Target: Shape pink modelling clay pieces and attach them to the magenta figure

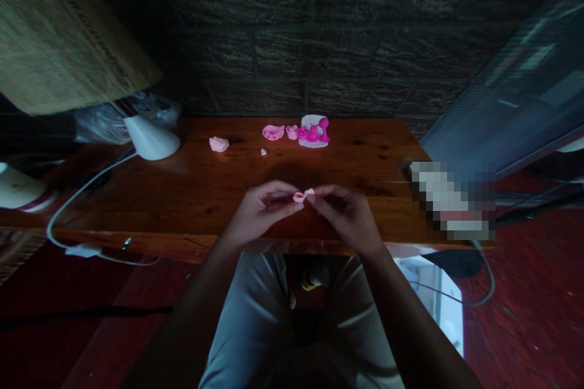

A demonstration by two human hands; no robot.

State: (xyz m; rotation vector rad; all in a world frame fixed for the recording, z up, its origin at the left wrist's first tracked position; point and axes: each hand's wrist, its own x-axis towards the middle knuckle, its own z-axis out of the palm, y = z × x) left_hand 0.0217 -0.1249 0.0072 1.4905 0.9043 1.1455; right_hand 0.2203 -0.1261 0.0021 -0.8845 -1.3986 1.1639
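Left hand point(260, 209): fingers pinching hollow pink piece point(298, 197).
Right hand point(344, 213): fingers pinching pink bit point(310, 192) at its two o'clock.
Hollow pink piece: light pressure likely preserves shape.

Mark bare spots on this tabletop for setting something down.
Bare wood lies between the white lamp base and left hand, in front of the pink lump, and right of the magenta piece. Crowded: around the pink cup-shaped piece.

We see a dark wall of rough blocks point(365, 42) past the fingers point(287, 211). Under the fingers we have a brown wooden table point(365, 161). Left of them stands a table lamp point(86, 42). Lower and to their right, the floor point(529, 292) is red. Our room is dim.
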